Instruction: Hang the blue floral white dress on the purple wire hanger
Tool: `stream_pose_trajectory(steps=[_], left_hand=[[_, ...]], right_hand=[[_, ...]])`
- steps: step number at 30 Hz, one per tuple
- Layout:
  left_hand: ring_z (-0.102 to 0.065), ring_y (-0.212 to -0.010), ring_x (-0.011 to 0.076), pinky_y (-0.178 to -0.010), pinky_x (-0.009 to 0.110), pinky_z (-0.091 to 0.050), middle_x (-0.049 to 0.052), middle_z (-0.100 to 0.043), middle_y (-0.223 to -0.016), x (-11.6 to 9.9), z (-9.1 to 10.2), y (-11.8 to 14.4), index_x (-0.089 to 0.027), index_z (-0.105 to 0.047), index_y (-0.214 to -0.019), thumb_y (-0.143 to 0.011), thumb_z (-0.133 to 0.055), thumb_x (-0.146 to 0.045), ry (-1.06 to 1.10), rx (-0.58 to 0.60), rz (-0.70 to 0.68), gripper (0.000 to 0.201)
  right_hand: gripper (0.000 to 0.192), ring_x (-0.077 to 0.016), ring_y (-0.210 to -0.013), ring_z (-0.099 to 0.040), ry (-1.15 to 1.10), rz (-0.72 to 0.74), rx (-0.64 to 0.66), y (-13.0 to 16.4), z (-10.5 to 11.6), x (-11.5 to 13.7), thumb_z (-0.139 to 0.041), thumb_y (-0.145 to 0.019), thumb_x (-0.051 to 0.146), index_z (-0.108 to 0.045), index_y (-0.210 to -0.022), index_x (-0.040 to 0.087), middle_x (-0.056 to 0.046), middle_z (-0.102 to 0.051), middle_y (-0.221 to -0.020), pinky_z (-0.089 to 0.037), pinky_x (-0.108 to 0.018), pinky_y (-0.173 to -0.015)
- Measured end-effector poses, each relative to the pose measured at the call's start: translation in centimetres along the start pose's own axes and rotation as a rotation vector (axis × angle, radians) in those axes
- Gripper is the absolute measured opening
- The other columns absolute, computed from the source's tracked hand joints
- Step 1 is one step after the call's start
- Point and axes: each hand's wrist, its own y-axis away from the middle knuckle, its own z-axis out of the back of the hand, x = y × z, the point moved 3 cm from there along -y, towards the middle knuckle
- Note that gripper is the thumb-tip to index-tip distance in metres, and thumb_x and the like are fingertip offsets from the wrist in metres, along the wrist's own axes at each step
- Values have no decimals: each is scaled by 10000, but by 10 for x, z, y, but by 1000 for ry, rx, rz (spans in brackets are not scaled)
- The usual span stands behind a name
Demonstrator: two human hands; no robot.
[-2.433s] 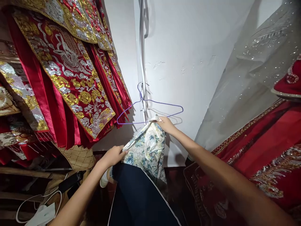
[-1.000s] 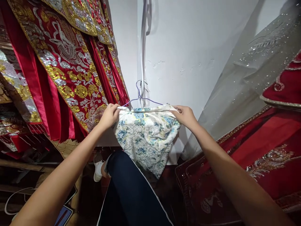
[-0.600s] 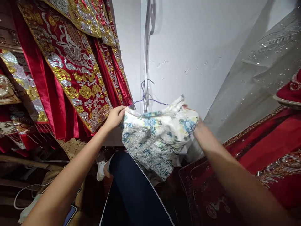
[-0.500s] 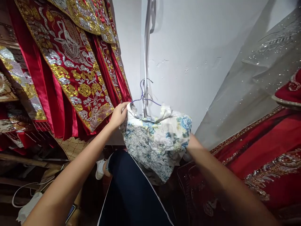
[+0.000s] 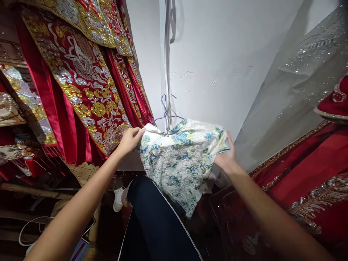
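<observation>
Hanging at left, red embroidered robes [image 5: 78, 79] flank the white wall [image 5: 217, 54]. Draped over the purple wire hanger [image 5: 164, 108], the floral garment [image 5: 179, 156] is pinched at its left corner by the left hand [image 5: 129, 139]; the right hand [image 5: 227, 157] grips its right edge.

Legible text, labels, brands, numbers, signs: none found.

- Red hanging garments [image 5: 81, 83]: gold and silver embroidered motifs only, no lettering.
- Floral cloth [image 5: 179, 156]: blue, green and yellow flower print, no tag or label showing.
- White wall [image 5: 217, 54]: bare, no sign or notice.
- Sheer sequinned fabric [image 5: 293, 72]: sparkle pattern, nothing readable.
</observation>
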Motion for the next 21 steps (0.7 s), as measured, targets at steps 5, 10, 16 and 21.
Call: stream_pose_trajectory(steps=[5, 10, 16, 21], left_hand=[[-560, -783, 173, -695, 261, -425, 25, -640, -850, -17, -4, -7, -172, -638, -900, -942, -463, -508, 176, 10, -19, 382], [-568, -787, 174, -696, 268, -432, 32, -636, -859, -23, -6, -19, -174, -640, -925, -919, -498, -544, 221, -25, 5, 395], [-556, -722, 160, -674, 264, -436, 19, -622, -798, -24, -2, -48, -165, -617, -887, -881, -570, -474, 220, -120, -8, 312], [-590, -749, 179, -720, 284, -458, 41, -657, -806, -27, -2, -29, -162, -634, -844, -950, -450, -540, 230, -53, -48, 434]], right_hand=[[958, -338, -1368, -457, -372, -60, 199, -18, 6, 53, -163, -854, 776, -425, -1490, 110, -174, -492, -1481, -431, -482, -999], [761, -287, -1463, -327, -400, 110, 344, -31, -20, 106, -479, -861, 356, -265, -1566, 164, -51, -252, -1638, -385, -447, -1115], [744, -337, -1334, -499, -270, 91, 306, -50, -42, 124, -371, -920, 635, -286, -1562, 269, -76, -350, -1597, -450, -530, -1016], [966, -324, -1192, -618, -339, 91, 956, 0, -70, 136, -672, -767, 662, -315, -1551, 224, -159, -602, -1366, -513, -486, -941]])
